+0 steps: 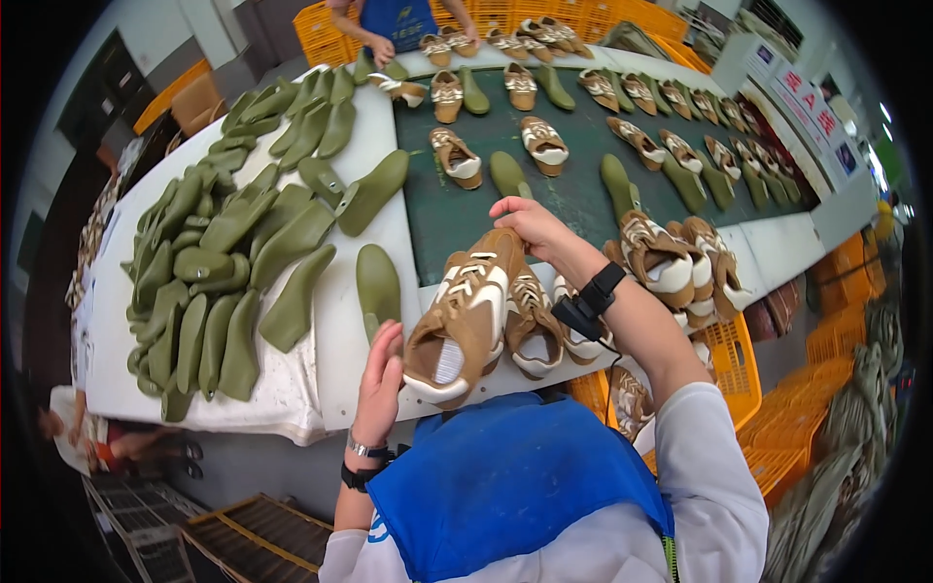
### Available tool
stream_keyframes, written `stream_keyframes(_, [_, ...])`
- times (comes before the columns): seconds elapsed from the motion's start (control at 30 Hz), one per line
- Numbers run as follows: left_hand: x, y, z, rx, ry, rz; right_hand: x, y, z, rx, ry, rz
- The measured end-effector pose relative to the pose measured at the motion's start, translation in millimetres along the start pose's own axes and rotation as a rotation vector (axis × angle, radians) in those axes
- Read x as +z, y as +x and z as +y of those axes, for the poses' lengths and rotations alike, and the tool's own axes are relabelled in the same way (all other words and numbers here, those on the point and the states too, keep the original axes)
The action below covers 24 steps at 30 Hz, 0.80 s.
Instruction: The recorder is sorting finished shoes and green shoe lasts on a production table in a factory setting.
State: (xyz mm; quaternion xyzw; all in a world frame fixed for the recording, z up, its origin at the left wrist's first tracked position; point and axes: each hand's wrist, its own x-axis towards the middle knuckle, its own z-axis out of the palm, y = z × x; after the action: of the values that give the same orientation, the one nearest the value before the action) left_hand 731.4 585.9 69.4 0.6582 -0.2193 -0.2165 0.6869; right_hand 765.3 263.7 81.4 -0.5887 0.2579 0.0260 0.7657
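A brown sneaker with white stripes and laces tilts up near the table's front edge, its heel opening toward me. My right hand is closed around its toe end. Beside its heel, my left hand has its fingers stretched out and apart, with the thumb close to the shoe. Under and to the right of it stands another brown sneaker. A green shoe last lies on the white tabletop just beyond my left hand.
Many green lasts lie heaped on the white table at left. Sneakers and lasts stand in rows on the green conveyor belt. More sneakers cluster right of my arm, above a yellow crate. Across the table, another person's hand reaches toward lasts.
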Motion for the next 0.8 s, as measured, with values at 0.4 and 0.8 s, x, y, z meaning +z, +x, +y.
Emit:
stream_keyframes(0.4, [3.1,13.3,8.4,-0.288,-0.752,-0.029,-53.3,-41.0,-6.4,0.102,-0.017,-0.206])
stream_keyframes(0.8, [8.6,63.4,19.2,-0.429,-1.083,-0.148,-46.5,-85.8,1.9,-0.411,0.006,0.021])
